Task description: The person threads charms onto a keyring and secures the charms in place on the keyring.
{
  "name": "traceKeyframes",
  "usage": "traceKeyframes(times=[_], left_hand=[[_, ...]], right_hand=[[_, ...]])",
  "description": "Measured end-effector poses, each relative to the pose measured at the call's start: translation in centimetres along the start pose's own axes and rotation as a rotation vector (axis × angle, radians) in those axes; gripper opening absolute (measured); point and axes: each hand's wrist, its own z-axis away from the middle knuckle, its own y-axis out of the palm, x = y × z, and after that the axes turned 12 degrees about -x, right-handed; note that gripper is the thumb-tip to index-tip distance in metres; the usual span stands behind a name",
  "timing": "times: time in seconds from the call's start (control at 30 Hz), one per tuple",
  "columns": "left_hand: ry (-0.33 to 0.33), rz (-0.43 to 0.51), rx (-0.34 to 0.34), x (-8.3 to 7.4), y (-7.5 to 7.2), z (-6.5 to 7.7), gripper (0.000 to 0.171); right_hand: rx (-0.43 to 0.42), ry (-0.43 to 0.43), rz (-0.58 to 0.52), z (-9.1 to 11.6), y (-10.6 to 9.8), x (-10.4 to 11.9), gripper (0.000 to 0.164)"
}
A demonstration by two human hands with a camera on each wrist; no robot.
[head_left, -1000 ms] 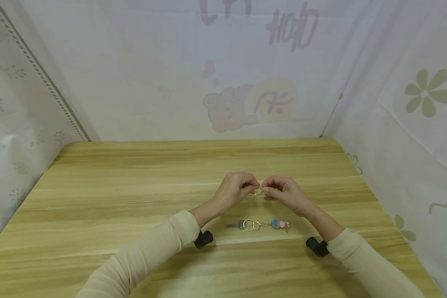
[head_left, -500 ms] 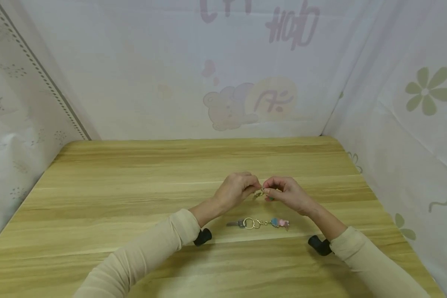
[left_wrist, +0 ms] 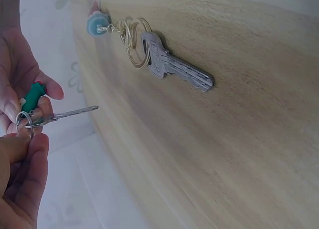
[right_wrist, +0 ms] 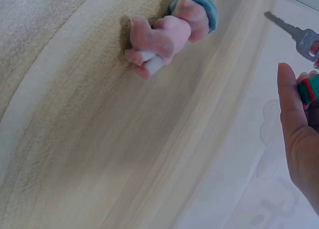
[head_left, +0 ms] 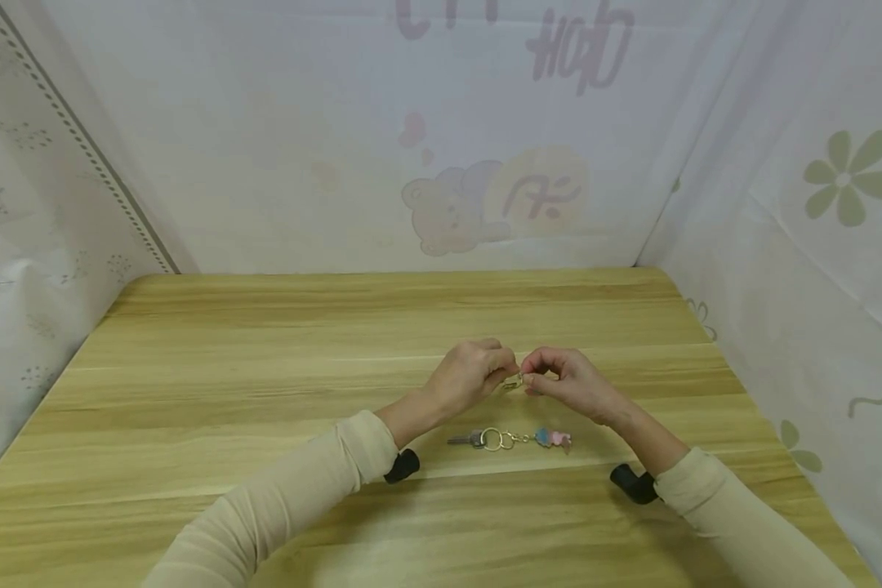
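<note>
i see the left hand (head_left: 474,369) and right hand (head_left: 564,385) both pinching the small silver metal ring (left_wrist: 19,120), the slim silver metal key (left_wrist: 67,114) jutting lengthwise from it, the green-and-red charm (left_wrist: 33,97) beside it, nearer the right.

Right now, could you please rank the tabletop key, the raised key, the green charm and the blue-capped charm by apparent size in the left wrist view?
1. Tabletop key
2. Raised key
3. Green charm, blue-capped charm: too alike to rank
</note>
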Motion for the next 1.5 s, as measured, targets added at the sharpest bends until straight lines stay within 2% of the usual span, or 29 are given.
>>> traceKeyframes(times=[0.2,0.47,0.7,0.9,1.23,1.5], left_hand=[[0.004,-0.024,-0.005,-0.1,0.1,0.0,0.008],[-0.054,-0.012,-0.007,-0.1,0.3,-0.2,0.009],[-0.148,0.024,0.004,-0.1,0.3,-0.3,0.01],[-0.26,0.122,0.015,-0.1,0.3,-0.4,0.01],[-0.392,0.233,0.012,0.1,0.2,-0.5,0.007],[-0.519,0.294,0.0,0.3,0.3,-0.6,0.004]], right_hand=[[-0.017,-0.009,0.02,0.0,0.1,-0.1,0.011],[-0.124,-0.099,0.173,0.0,0.4,-0.3,0.007],[-0.216,-0.178,0.223,0.2,0.8,-0.4,0.006],[-0.285,-0.222,0.241,0.3,1.1,-0.5,0.003],[-0.353,-0.174,0.245,0.1,1.2,-0.3,0.005],[-0.288,-0.072,0.109,-0.1,0.9,-0.3,0.013]])
